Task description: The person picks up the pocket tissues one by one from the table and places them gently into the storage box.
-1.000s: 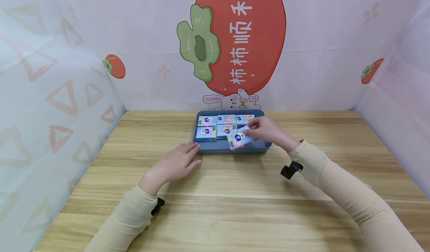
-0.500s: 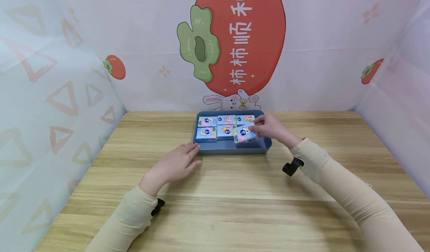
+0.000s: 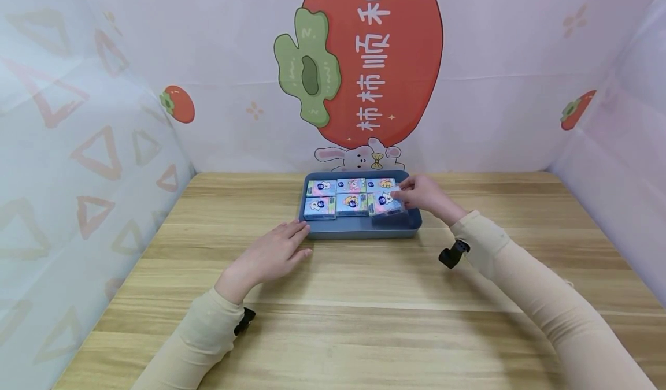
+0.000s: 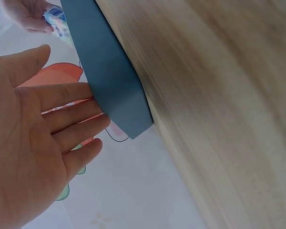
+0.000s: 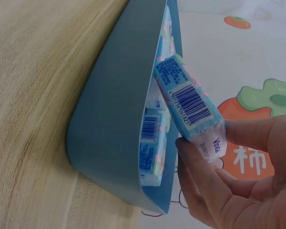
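A blue-grey tray (image 3: 359, 234) with raised walls holds several small tissue packs (image 3: 319, 207) in two rows. My right hand (image 3: 426, 196) pinches one tissue pack (image 3: 384, 203) by its right end, over the front right of the tray. In the right wrist view this pack (image 5: 193, 100) is tilted above the tray wall (image 5: 117, 95), its barcode side showing, thumb and fingers at its end. My left hand (image 3: 276, 251) has its fingers straight, fingertips at the tray's front left corner. In the left wrist view the left hand's fingertips (image 4: 97, 117) meet the tray wall (image 4: 109, 81).
The tray stands on a wood-grain table (image 3: 354, 320), near the back edge. Behind it hangs a printed backdrop (image 3: 234, 130) with a large red persimmon, and pale sheets (image 3: 93, 147) enclose the sides.
My right hand has moved right and slightly back with the tissue pack, bringing it from over the tray's front middle to the front row's right end. The left hand has stayed still.
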The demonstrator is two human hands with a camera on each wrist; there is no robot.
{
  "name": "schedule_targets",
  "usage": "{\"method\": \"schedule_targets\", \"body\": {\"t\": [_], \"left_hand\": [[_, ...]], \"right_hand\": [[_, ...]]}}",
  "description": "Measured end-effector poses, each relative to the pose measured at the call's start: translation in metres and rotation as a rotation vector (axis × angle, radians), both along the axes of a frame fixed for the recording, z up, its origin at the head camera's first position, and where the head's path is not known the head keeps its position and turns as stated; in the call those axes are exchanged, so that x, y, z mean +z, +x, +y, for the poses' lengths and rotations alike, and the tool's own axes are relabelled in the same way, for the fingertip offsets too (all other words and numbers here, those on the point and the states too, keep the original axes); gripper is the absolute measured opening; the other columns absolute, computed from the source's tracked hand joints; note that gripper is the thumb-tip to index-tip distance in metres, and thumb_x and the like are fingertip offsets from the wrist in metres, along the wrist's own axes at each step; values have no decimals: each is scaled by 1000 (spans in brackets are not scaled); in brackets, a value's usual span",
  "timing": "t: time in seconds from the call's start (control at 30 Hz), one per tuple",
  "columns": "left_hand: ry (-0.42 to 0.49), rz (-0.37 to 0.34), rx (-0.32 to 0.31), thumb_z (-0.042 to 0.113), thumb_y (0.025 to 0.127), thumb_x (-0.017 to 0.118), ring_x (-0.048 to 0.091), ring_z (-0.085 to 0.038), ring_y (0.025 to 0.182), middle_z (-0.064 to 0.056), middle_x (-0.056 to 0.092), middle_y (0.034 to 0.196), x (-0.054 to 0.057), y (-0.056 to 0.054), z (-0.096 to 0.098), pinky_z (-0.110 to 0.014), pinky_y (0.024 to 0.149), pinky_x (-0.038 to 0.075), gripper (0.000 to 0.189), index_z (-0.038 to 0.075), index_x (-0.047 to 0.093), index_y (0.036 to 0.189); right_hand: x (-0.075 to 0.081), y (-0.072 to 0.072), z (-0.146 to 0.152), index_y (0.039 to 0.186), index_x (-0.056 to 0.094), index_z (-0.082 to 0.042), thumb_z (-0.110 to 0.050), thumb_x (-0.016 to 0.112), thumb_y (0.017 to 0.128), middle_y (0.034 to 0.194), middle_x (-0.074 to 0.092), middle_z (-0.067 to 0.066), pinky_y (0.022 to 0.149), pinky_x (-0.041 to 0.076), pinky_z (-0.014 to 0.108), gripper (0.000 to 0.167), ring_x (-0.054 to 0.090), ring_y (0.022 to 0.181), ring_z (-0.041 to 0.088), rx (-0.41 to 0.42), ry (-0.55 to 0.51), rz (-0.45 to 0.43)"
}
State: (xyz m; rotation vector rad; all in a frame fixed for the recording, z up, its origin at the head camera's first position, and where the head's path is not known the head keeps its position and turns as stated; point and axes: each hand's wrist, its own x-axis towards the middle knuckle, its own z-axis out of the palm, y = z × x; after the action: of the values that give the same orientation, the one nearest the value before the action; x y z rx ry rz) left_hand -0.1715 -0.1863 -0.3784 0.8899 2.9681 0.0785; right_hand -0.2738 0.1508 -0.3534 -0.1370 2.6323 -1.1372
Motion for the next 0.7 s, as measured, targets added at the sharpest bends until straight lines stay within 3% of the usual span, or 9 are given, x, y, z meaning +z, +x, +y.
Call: {"method": "schedule_targets", "body": {"t": [0.7], "left_hand": [[-3, 8, -5, 44, 100, 39, 35, -31, 139, -17, 40, 148, -3, -2, -2, -46, 116, 28, 61, 1, 40, 143]], "right_hand": [[-5, -10, 2, 121, 58, 5, -30, 63, 91, 110, 63, 22, 88, 56, 43, 46, 67, 87, 27, -8, 34, 5]]}}
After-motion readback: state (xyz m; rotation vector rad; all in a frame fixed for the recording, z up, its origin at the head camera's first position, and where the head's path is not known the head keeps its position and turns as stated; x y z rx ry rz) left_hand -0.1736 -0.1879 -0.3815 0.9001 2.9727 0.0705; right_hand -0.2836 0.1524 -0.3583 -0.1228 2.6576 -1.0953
